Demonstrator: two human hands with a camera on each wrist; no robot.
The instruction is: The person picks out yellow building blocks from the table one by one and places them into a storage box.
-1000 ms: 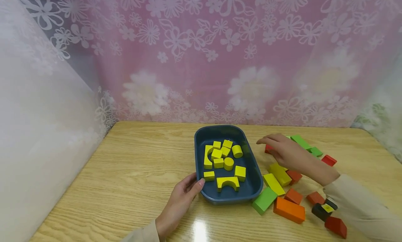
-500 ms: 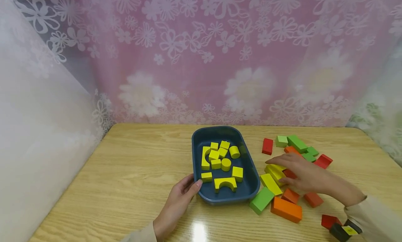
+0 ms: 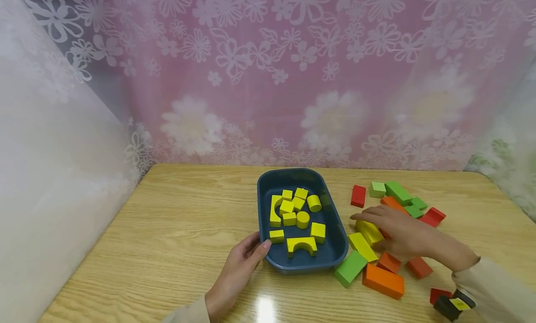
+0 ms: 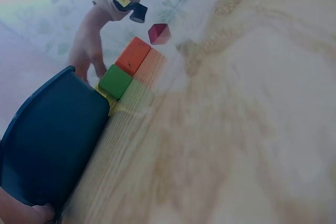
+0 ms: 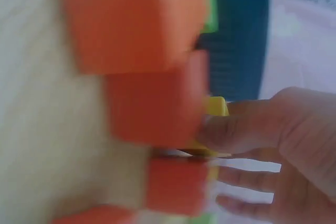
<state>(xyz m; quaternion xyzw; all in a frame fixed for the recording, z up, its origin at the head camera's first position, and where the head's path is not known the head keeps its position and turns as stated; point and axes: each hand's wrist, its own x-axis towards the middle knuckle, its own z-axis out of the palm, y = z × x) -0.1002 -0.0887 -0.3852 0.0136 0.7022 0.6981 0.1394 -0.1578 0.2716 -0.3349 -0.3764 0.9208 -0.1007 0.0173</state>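
Observation:
A dark blue tray (image 3: 301,262) holds several yellow blocks, among them an arch (image 3: 302,244) and a cylinder (image 3: 303,219). My left hand (image 3: 240,269) grips the tray's near left side, its thumb over the rim. To the right of the tray, my right hand (image 3: 404,232) pinches a yellow block (image 3: 368,233) between thumb and fingers; the hand hides part of it. In the right wrist view, the thumb lies against that yellow block (image 5: 216,106). Beside it lies a flat yellow block (image 3: 362,247), outside the tray.
Loose blocks lie around the right hand: a green one (image 3: 351,268) against the tray's corner, an orange one (image 3: 383,281), a red one (image 3: 358,196), several green ones (image 3: 398,193) farther back. A floral curtain (image 3: 268,81) hangs behind the table (image 3: 180,220).
My right hand has come down from above the red block at the back to the yellow block and taken hold of it. The left hand stays on the tray.

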